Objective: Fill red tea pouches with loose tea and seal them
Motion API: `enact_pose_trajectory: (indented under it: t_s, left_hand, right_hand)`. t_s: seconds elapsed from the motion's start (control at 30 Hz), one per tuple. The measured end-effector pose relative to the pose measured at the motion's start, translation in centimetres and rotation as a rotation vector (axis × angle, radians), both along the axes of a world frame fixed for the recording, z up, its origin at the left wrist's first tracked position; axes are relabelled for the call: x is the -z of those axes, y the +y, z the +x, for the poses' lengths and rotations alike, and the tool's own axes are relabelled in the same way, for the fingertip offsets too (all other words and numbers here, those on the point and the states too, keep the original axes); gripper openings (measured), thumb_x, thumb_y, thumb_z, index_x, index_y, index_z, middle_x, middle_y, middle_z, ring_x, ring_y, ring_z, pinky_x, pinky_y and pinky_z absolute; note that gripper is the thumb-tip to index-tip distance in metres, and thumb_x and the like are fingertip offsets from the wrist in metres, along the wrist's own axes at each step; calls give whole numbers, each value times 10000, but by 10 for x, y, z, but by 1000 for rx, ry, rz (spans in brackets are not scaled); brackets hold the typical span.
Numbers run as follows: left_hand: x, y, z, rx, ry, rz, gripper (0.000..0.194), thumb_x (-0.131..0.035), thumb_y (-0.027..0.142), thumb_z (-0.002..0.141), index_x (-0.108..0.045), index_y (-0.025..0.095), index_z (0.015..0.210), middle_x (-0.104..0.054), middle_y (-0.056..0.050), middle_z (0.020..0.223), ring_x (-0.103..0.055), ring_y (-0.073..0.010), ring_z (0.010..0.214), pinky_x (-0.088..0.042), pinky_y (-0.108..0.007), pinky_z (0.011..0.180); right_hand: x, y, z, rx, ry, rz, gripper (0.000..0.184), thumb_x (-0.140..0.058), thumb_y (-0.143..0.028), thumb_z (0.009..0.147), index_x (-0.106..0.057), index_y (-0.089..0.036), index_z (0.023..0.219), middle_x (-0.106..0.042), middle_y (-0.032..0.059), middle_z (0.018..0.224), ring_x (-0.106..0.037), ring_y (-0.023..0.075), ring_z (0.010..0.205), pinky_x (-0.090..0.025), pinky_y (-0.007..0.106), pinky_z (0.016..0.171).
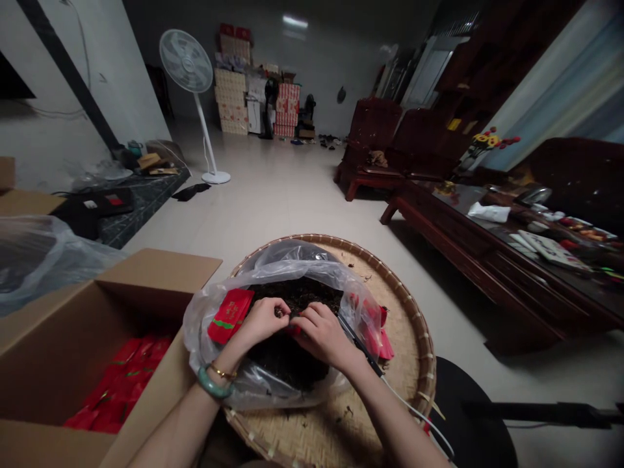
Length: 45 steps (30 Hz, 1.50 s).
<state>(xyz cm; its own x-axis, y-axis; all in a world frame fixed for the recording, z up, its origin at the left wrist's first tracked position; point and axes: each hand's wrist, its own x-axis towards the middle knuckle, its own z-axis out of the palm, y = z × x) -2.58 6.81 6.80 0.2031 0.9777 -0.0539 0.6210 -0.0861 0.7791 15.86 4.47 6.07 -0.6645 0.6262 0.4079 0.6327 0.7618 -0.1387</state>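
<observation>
Left hand [267, 318]: center of the frame, over the dark dried leaves; thumb and fingers pinched together, though what lies between them cannot be told.
Right hand [319, 330]: just beside the left hand, fingers curled and grasping a red item [295, 331] that they mostly hide.
Left wrist: a green bangle [213, 383] and a gold-colored bracelet [221, 372].
Dark dried leaves [292, 367]: heaped in the open clear plastic bag [292, 268], beneath both hands.
Red packet [231, 315]: at the left side of the bag opening, beside the left hand, with a green stripe.
Black bar-shaped tool [359, 344]: at the bag's right side, beside the right forearm, with a white cord [414, 411].
Round woven tray [404, 325]: lower center, under the bag; loose leaf bits lie on it.
Pink-red pieces [383, 341]: on the tray, right of the bag.
Cardboard box [158, 270]: lower left, open, with red packets [129, 383] inside.
White standing fan [186, 60]: upper left, on the floor.
Wooden table [468, 240]: right side, bearing a white bag [489, 212] and assorted items.
</observation>
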Motion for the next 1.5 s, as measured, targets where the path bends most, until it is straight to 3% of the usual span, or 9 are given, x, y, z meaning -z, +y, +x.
enact_pose_trajectory:
  t_s: [0.1,0.37,0.57,0.7,0.87,1.03,1.13,1.33,1.5]
  left_hand:
    - [0,2,-3,22,10,-31,179,-567,218,630,-710,153,714,-692,-41,657,-609,-181,618,-424,-249,570]
    - [-16,5,0,95,73,18,188,-571,224,650,-728,160,730,-706,-38,673,-622,-174,631,-421,-239,582]
    - [-36,8,6,119,160,47,211,-558,199,639,-738,171,744,-712,-36,682,-624,-175,643,-418,-238,585]
    - [-31,12,5,109,97,21,185,-574,211,630,-732,166,715,-703,-28,666,-613,-167,639,-426,-233,587]
    - [-19,14,6,-40,-379,-147,175,-657,319,637,-676,154,691,-605,8,552,-524,-112,493,-357,-198,438]
    - [-34,2,26,-432,-1198,-195,288,-671,413,652,-550,165,733,-512,60,565,-450,-61,430,-290,-164,379]
    - [-39,-4,41,-507,-1396,-158,276,-613,428,713,-523,168,697,-513,52,568,-480,-74,462,-350,-184,411]
    - [-21,-1,50,-569,-1351,-136,302,-494,444,764,-527,172,637,-529,32,543,-517,-104,490,-421,-228,474]
    - [-10,0,48,-542,-992,37,447,-346,527,786,-501,190,538,-567,-14,538,-577,-155,559,-485,-289,603]
  right_hand:
    - [-4,2,1,-57,-49,-5,137,-494,-258,905,-611,-196,872,-661,67,934,-535,185,846,-426,301,720]
    - [-23,6,5,-80,-296,-148,154,-415,-243,949,-547,-175,988,-647,39,829,-577,142,694,-386,240,568]
    - [-36,9,6,-109,-292,-74,194,-415,-291,949,-572,-177,961,-640,55,887,-563,165,777,-410,258,614]
    - [-33,6,9,-94,-248,-114,201,-401,-283,956,-564,-197,1037,-623,53,917,-547,151,773,-398,242,599]
    - [-30,3,6,-13,-241,-187,151,-462,-232,928,-609,-203,948,-593,25,833,-514,138,677,-326,232,537]
    - [-30,8,-4,-3,-163,-265,151,-499,-253,911,-633,-200,865,-568,14,781,-482,130,641,-314,231,541]
    - [-29,11,-10,-32,-137,-268,168,-501,-288,911,-644,-201,901,-586,30,830,-506,143,702,-342,233,581]
    - [-31,12,-12,-64,-90,-328,142,-539,-248,887,-663,-185,854,-610,35,879,-551,144,765,-387,221,636]
    - [-30,16,-6,-97,-3,-384,101,-578,-216,858,-666,-174,830,-608,28,885,-566,130,751,-406,206,645]
